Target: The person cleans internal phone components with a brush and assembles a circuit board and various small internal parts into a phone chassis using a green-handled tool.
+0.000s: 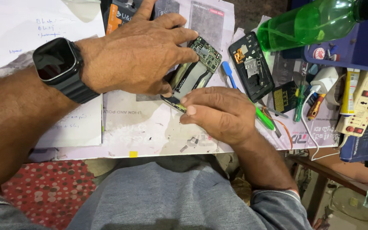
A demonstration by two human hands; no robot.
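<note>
Opened phone (191, 76) lies on the work mat (150, 127); my left hand (137, 53) presses it flat, my right hand (220, 113) pinches its lower edge. Slippage there could tear a flex.

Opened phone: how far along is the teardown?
Done: the black back cover is off and lies apart on the mat, inner side up. In hand: the left hand pins down the opened phone, its green circuit board exposed, while the right hand works its lower end with its fingertips. Left: the board sits in the frame; the battery isn't clearly visible.
</note>
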